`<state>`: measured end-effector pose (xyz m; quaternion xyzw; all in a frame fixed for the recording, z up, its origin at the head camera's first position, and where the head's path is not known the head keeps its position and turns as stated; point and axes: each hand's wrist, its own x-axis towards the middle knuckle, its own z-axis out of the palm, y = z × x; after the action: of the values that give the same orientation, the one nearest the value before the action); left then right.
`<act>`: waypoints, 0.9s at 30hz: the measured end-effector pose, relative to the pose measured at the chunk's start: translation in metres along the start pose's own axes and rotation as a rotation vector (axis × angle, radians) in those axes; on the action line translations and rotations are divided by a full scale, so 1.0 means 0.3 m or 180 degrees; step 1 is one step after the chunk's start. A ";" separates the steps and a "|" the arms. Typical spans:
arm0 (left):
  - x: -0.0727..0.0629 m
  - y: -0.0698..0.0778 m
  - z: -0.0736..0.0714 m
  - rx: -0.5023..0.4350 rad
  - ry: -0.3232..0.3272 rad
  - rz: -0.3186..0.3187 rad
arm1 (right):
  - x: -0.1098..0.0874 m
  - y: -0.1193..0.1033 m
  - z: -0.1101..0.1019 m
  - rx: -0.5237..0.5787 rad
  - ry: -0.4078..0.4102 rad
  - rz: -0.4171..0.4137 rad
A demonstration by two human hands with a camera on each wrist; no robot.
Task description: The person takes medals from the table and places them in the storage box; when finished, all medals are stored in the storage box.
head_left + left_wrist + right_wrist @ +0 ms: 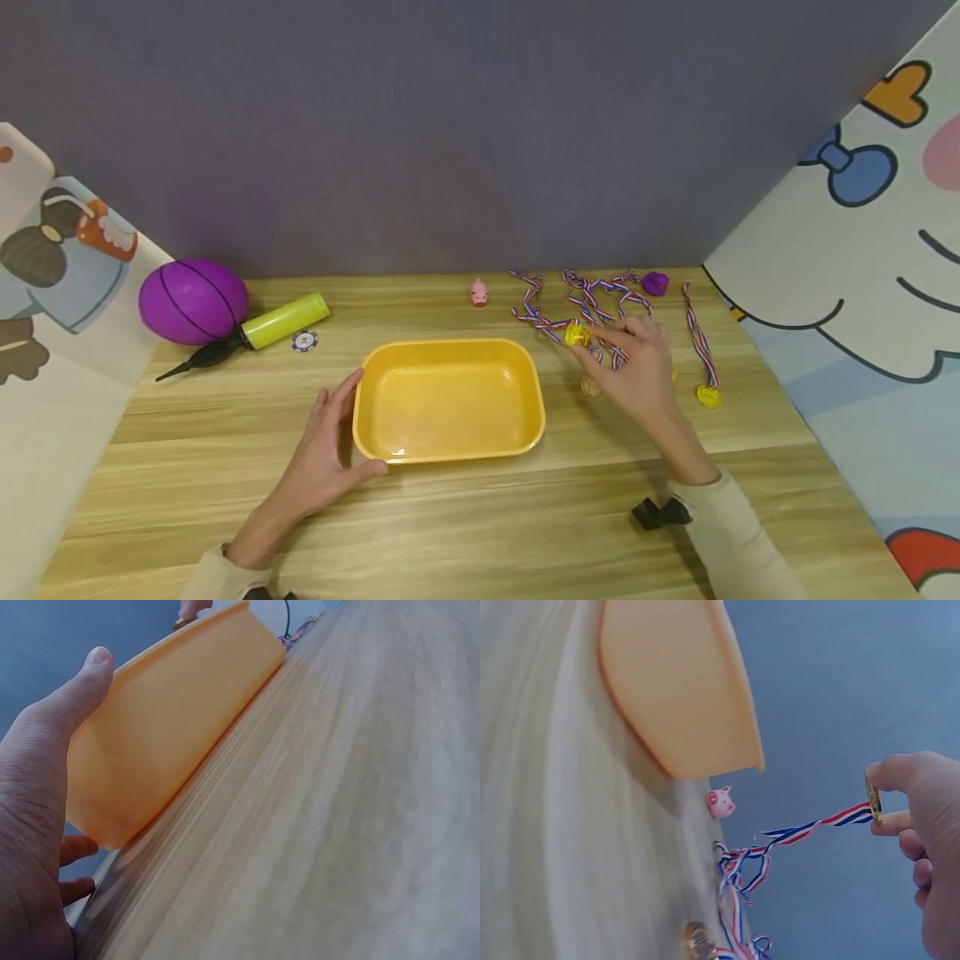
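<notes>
A yellow plastic basin (450,457) sits on the table. At its left end my left hand (322,458) rests spread around the near corner, thumb along the front rim and fingers against the left side. My right hand (637,367) pinches a gold medal (874,795) by its edges between thumb and fingers, raised above the table to the right of the basin. The medal's striped ribbon (802,832) trails down to the tangled ribbons (592,300) on the table. Another medal (590,386) lies below the right hand, partly hidden by it.
One more medal (708,396) lies at the right with its ribbon stretched out. A purple toy (655,283) and a pink toy pig (479,292) stand near the back wall. To the left are a purple ball (193,302), a green hand pump (285,322) and a poker chip (304,341).
</notes>
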<state>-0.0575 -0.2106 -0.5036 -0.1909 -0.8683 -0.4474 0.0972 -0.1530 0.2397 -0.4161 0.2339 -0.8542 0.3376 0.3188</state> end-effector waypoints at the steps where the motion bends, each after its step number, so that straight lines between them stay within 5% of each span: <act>1: 0.000 0.000 0.000 0.0007 -0.0003 0.0006 | 0.008 -0.002 -0.001 0.0006 0.0017 -0.0001; 27: 0.002 0.004 -0.001 -0.0012 0.0001 -0.0009 | 0.181 -0.061 0.021 0.0272 0.0292 -0.0068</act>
<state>-0.0574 -0.2101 -0.5024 -0.1898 -0.8677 -0.4492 0.0964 -0.1816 0.2130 -0.3738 0.2408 -0.8210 0.3807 0.3509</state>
